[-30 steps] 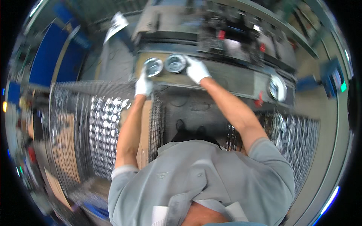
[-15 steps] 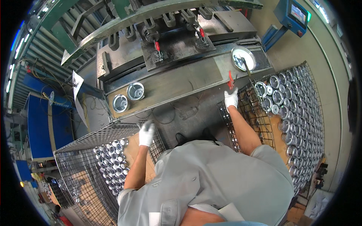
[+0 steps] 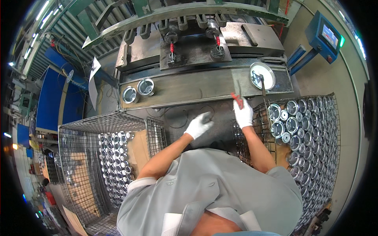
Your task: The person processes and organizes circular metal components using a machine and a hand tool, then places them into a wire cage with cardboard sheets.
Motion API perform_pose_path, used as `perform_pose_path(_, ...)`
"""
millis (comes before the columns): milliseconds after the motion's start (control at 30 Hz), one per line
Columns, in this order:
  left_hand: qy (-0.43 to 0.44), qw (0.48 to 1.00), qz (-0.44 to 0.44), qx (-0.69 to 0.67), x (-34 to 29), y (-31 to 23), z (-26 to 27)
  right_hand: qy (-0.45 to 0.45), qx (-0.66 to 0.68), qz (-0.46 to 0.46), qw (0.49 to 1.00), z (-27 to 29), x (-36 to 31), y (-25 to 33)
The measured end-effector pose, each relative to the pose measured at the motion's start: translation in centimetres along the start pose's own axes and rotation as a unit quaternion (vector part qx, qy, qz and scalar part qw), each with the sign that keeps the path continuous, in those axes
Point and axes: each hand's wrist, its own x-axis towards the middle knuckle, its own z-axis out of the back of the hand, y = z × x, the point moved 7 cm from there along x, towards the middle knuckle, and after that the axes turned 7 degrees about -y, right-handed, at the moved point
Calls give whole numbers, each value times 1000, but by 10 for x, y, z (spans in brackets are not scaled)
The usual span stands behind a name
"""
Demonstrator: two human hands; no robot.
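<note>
My right hand (image 3: 243,113), in a white glove, is closed round a red-handled tool that looks like pliers (image 3: 237,100), at the front edge of the workbench (image 3: 189,87). My left hand (image 3: 199,125), gloved too, is in the air left of it, its fingers stretched out and a little blurred, with nothing seen in it. Two shiny metal cups (image 3: 146,87) (image 3: 129,94) stand side by side at the bench's left end. A round pan (image 3: 268,74) with pale contents and a dark-handled brush or similar tool (image 3: 262,83) sits at the right end.
Wire cages stand on both sides; the right cage (image 3: 334,118) and left cage (image 3: 78,157) hold many metal cups (image 3: 303,129) (image 3: 115,157). Behind the bench is a press with two clamps with red handles (image 3: 172,48) (image 3: 218,41). A blue control panel (image 3: 323,37) is at the upper right.
My right hand has taken hold of the red-handled tool, which lay on the bench edge. My left hand has swung from the left cage rightward and forward. The view has shifted.
</note>
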Motion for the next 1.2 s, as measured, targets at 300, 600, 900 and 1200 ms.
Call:
perform_pose_path(300,103,992,-59,32,0,-8,-76,84,106,102,986,-9,-51,87)
perform_pose_path(600,230,962,-88,119,-19,-4,-77,170,132,63,975,-30,-68,55)
perform_pose_path(900,-83,941,328,-28,-129,173,44,189,54,-10,981,5,36,73)
perform_pose_path(1200,-240,816,503,-152,-303,309,19,76,25,152,985,-18,179,111)
